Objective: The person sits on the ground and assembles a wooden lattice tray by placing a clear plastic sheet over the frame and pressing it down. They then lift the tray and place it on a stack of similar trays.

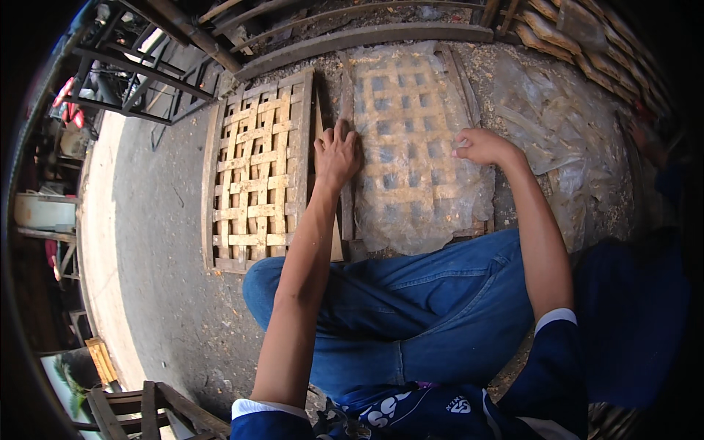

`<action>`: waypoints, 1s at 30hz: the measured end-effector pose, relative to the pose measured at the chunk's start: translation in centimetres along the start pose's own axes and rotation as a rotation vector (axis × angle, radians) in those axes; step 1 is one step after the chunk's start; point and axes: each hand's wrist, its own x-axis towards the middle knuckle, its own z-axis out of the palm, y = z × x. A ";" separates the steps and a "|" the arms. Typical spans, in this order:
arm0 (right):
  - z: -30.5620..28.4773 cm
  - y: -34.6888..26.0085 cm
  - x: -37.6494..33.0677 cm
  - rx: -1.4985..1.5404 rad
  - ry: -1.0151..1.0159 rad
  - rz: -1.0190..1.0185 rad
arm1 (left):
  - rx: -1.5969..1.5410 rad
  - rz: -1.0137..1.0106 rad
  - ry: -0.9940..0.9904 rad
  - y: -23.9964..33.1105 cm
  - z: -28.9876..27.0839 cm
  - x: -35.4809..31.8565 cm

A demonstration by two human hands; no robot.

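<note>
In front of my knees a woven lattice tray (407, 158) with wooden side bars lies under a clear, wrinkled plastic sheet (411, 227). My right hand (484, 147) is closed in a pinch at the sheet's right part, over the lattice, and its fingertips seem to hold the plastic. At the tray's left side bar, my left hand (338, 155) rests palm down, fingers apart and bent over the wood; their tips are partly hidden. Just left of that hand, an uncovered woven lattice tray (257, 176) in a wooden frame leans slightly raised on its right side.
More crumpled plastic sheeting (557, 132) lies to the right. Lattice panels (587, 44) are stacked at the far right. A wooden beam (367, 45) crosses the back. Dark metal frames (147, 81) stand at far left, a slatted wooden piece (139, 411) at near left.
</note>
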 end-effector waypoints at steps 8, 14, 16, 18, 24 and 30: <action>-0.2 -0.3 -0.3 0.001 0.016 -0.018 | -0.006 -0.023 0.033 -0.1 -0.4 0.1; -0.1 -0.1 -0.1 -0.007 0.045 -0.054 | 0.111 0.030 0.069 -0.1 -0.4 -0.6; -0.1 0.4 -0.2 -0.012 0.049 -0.054 | 0.077 0.037 0.031 0.6 -1.0 -0.3; -0.1 0.3 -0.2 -0.020 0.041 -0.060 | 0.056 0.034 0.009 0.7 -1.2 -0.2; -0.3 -0.1 -0.3 -0.001 0.024 -0.048 | 0.030 0.028 0.020 0.6 -0.5 -0.2; -0.2 0.3 0.1 -0.008 0.020 -0.028 | -0.016 0.039 0.114 0.7 -0.5 -0.1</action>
